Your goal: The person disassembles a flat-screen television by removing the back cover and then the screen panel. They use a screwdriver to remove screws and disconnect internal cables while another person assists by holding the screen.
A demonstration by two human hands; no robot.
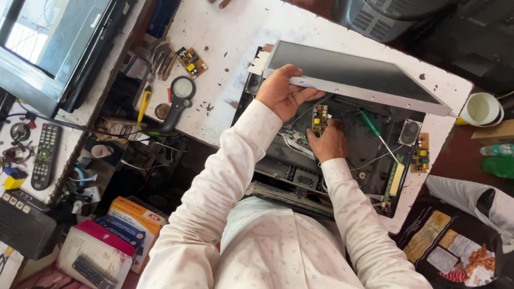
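Two hands — left hand (281, 92), right hand (326, 142) — one screen panel (353, 72)

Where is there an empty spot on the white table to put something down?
The white speckled table is bare between the small yellow circuit board and the tilted flat screen panel, above the black-handled magnifying glass. The open black monitor shell, where both hands work, is crowded with boards, wires and a green-handled screwdriver.
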